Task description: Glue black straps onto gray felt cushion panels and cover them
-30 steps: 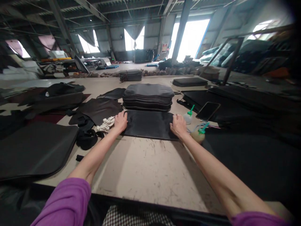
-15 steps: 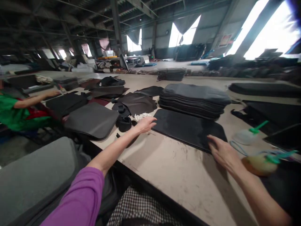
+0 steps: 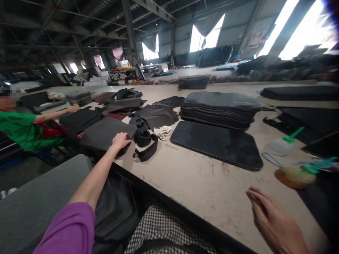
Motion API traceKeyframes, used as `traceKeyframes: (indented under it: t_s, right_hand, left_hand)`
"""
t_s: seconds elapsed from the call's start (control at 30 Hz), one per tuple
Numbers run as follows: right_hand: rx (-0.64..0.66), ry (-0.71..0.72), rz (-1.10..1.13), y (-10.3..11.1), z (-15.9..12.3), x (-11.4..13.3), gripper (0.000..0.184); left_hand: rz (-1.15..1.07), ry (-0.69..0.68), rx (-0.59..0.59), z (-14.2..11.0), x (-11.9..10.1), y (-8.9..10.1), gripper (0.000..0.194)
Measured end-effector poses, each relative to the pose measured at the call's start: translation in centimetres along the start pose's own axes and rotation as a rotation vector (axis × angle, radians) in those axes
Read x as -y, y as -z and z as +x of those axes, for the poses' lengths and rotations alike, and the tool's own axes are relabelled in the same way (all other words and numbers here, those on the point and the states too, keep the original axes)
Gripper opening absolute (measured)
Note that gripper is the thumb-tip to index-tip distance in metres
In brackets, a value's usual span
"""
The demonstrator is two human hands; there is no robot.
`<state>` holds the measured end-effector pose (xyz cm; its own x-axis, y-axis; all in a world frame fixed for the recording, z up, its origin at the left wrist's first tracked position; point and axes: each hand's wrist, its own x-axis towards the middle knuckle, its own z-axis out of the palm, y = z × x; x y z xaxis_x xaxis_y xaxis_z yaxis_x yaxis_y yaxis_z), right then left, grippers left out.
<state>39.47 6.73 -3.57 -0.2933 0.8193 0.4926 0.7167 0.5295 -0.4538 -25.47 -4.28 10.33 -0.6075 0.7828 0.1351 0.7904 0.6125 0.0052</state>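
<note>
My left hand is at the right corner of a dark grey flat panel on the table's left side, its fingers curled over the edge. My right hand hovers low over the near right of the table, fingers stretched and holding nothing. Between the hands lies a black rounded rectangular panel, flat and untouched. Behind it rises a stack of similar black panels. Black strap loops and a bunched white cloth lie just right of my left hand.
Two squeeze bottles with green nozzles, one clear and one amber, stand at the right. Dark cut pieces lie mid-table. A co-worker in a green shirt reaches over the table at left. Grey padded material fills the lower left.
My left hand has moved left from the black panel's corner to the dark grey panel. My right hand has left the black panel and drawn back toward me. The black panel now lies free.
</note>
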Motion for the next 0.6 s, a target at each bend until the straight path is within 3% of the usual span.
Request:
traceKeyframes:
  t_s: [0.13,0.37,0.5,0.6]
  right_hand:
    - [-0.009,-0.012,0.012,0.6,-0.1,0.1,0.037]
    - [-0.059,-0.013,0.048,0.5,-0.5,-0.1,0.031]
    - [-0.084,-0.019,0.056,0.4,-0.4,0.0,0.034]
    - [-0.107,-0.029,0.071,0.4,-0.3,0.1,0.034]
  left_hand:
    - [-0.036,0.022,0.031,1.2,0.7,0.8,0.040]
    - [-0.084,0.171,-0.038,2.5,0.5,1.8,0.042]
    - [-0.117,0.203,-0.030,2.7,0.1,3.8,0.050]
    - [-0.103,0.200,-0.048,2.4,-0.6,6.6,0.036]
